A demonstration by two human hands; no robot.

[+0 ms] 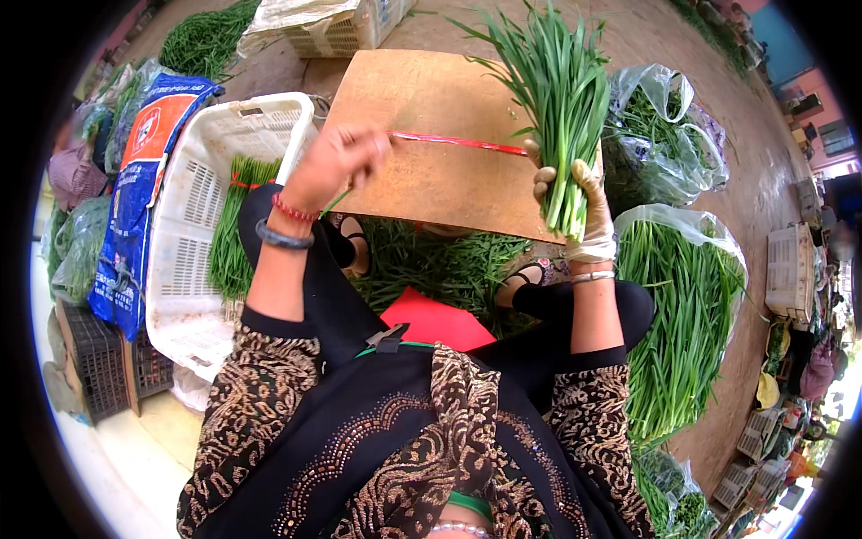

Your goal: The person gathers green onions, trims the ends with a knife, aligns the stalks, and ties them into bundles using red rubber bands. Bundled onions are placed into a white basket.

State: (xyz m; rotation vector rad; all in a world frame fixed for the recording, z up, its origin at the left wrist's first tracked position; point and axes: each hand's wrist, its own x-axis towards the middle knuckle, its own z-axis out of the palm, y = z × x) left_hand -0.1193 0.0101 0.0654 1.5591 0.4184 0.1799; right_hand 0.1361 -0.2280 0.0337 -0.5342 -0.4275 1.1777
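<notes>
Upright over the right side of a wooden board (pixel 422 99), a bunch of green leafy stalks like garlic chives (pixel 567 108) is gripped by my right hand (pixel 588 207) in a pale, soiled glove. Its leaves fan out at the top and its pale stem ends point down toward me. My bare left hand (pixel 341 162) is over the board's left edge, its fingers curled and smeared by motion. A thin green stalk (pixel 337 201) shows beneath that hand; whether the fingers hold it is unclear. Across the board runs a narrow red strip (pixel 458 142), from near my left fingertips toward my right hand.
To the left, a white plastic crate (pixel 193 171) contains tied green bundles (pixel 235 225), beside a blue sack (pixel 148 198). Loose greens (pixel 431 265) lie under the board. On the right stand plastic bags of greens (pixel 673 314). A red object (pixel 435 319) lies between my legs.
</notes>
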